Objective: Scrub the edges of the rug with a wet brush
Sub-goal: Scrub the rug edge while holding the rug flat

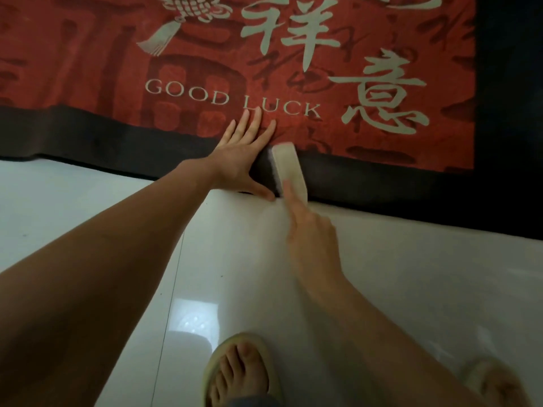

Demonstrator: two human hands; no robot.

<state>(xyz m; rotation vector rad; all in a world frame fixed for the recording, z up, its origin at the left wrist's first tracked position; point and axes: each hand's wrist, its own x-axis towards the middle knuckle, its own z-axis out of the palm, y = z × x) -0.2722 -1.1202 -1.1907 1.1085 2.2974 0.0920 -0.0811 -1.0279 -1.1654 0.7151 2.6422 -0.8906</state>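
Lying flat across the upper half of the frame, the rug (293,69), red with a dark border, looks soft, limp and prone to creep on the glossy tile floor (382,274), so it is best pinned by a flat palm near the edge. The left hand (246,151) rests there, fingers spread and straight, at centre frame. Just to its right, the pale brush (289,168), apparently light and rigid, lies on the border; the right hand (311,230) grips its near end, forefinger extended along its back.
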